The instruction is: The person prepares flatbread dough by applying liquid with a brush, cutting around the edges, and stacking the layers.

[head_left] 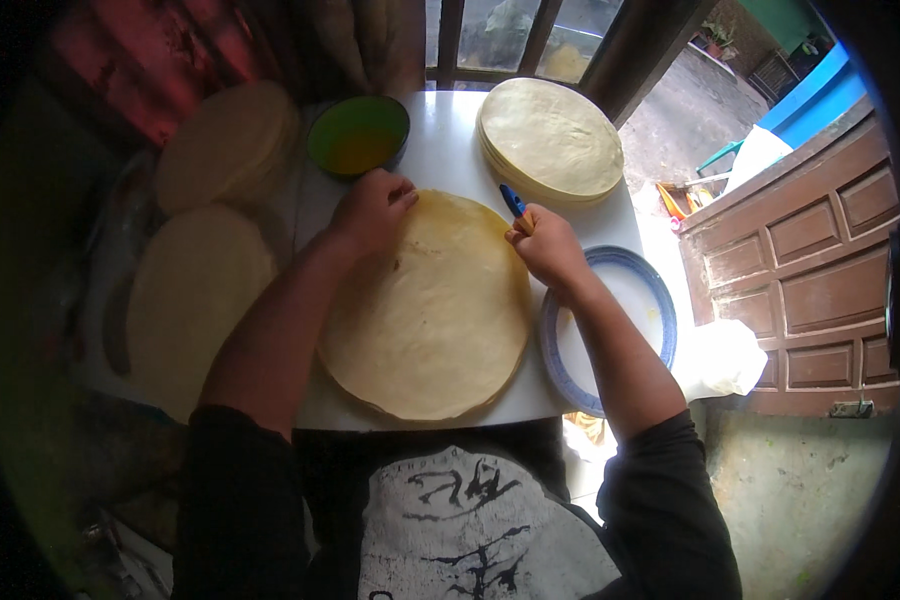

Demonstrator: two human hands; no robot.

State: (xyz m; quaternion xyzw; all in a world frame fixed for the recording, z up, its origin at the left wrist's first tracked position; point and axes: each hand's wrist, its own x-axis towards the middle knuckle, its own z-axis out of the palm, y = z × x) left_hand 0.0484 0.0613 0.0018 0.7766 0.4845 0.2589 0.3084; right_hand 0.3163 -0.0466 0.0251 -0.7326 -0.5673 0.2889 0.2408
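A large, pale round sheet point(425, 320) lies flat in the middle of the white table point(445, 125), its near edge close to the table's near side. The left hand point(375, 212) is at the sheet's far left edge with its fingers bent; whether they pinch the rim or merely rest on it cannot be told. The right hand point(548, 243) is closed around a blue-ended tool point(511, 198) above the far right edge (the tool's working end is hidden, so its kind stays unclear).

The sheet looks thin, light and soft, likely to sag or tear if lifted from one point. Its far part has a yellower, shinier look and may prove slippery. The paler near edge seems the surer hold, best taken with both hands spread well apart beneath the rim. That edge looks layered, so several sheets could come up together.

Beyond the left hand stands a green bowl point(373, 112) with yellowish liquid in it. A stack of similar rounds point(550, 135) sits far right, a blue-rimmed plate point(560, 375) lies right of the sheet, and more pale rounds point(195, 300) lie in shadow at left.
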